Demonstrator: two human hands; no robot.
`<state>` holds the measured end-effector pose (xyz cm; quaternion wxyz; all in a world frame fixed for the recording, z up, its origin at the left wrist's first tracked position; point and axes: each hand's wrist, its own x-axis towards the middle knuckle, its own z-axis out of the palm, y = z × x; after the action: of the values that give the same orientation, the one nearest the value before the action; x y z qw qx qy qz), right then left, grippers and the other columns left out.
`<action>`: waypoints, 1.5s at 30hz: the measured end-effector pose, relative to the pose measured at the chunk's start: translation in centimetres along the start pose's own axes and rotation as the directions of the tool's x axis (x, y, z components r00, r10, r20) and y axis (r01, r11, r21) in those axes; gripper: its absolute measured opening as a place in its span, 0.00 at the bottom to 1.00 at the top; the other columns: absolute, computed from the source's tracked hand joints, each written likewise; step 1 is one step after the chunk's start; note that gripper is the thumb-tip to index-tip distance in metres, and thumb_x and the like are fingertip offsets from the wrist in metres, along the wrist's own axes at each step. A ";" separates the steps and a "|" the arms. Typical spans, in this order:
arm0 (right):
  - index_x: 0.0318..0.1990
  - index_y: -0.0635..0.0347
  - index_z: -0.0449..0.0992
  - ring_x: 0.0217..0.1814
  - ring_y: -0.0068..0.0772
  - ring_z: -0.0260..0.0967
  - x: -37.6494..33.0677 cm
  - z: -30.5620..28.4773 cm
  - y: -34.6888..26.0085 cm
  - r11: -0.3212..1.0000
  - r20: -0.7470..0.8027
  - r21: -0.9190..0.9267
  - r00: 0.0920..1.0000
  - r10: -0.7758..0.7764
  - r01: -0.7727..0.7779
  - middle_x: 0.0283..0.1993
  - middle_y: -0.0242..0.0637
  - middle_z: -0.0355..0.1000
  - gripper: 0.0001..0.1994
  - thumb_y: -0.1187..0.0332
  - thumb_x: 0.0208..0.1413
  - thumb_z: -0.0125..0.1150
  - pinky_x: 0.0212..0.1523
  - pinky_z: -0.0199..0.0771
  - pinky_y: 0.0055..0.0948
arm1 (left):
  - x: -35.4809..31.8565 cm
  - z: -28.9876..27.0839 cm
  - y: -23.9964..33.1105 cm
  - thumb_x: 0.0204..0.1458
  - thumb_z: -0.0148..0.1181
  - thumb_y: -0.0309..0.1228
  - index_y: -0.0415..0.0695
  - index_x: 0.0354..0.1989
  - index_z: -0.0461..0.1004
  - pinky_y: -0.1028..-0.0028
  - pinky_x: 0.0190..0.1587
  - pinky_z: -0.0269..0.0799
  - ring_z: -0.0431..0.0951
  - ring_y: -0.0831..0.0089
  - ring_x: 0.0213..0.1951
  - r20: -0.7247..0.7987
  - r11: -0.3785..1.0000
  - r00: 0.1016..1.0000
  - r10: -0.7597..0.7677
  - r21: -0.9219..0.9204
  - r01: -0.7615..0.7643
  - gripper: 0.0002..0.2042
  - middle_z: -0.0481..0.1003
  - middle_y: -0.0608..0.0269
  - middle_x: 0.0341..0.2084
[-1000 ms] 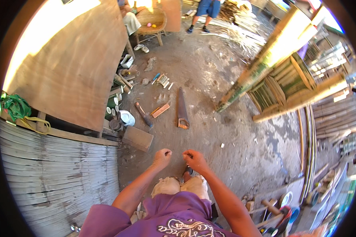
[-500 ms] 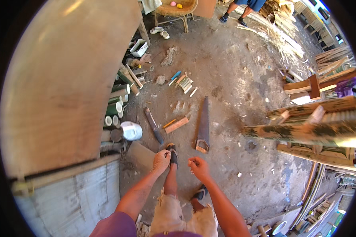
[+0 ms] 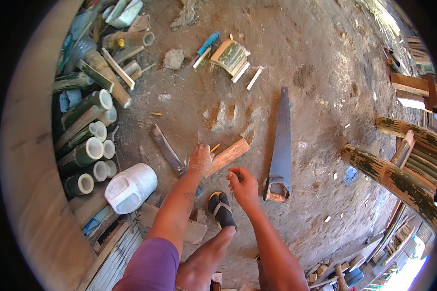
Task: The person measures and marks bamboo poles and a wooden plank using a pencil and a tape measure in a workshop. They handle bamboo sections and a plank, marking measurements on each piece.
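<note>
The fingers of the left hand [image 3: 199,159] curl down onto the near end of a flat reddish wooden slat [image 3: 226,156] lying slantwise on the dirt floor [image 3: 315,97], with a small orange pencil [image 3: 215,148] just beside them; whether they actually grip it cannot be told. The right hand [image 3: 243,185] hovers loosely half-open nearby, holding nothing. A handsaw [image 3: 279,145] lies right of the slat, a machete-like blade [image 3: 166,148] left, beside cut bamboo tubes [image 3: 90,150] and a white plastic jug [image 3: 130,187].

Saw [image 3: 279,145] rt of plank [image 3: 226,156], blade [image 3: 166,148] lt
</note>
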<state>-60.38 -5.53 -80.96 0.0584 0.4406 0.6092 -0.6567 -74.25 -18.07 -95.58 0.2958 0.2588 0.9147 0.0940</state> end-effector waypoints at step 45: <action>0.28 0.65 0.70 0.19 0.56 0.58 -96.1 -62.5 -9.4 0.960 -0.950 -0.207 0.197 -0.243 0.187 0.21 0.53 0.68 0.18 0.59 0.67 0.55 0.24 0.65 0.43 | -85.2 -23.9 88.4 0.48 0.71 0.29 0.44 0.36 0.83 0.67 0.44 0.75 0.79 0.61 0.41 -0.133 -0.200 -0.161 0.978 -0.381 -0.903 0.08 0.80 0.57 0.34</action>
<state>23.71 5.81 -3.27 -0.4128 0.6608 0.5834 -0.2295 7.46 11.35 -5.57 0.2565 0.8092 0.3269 0.4154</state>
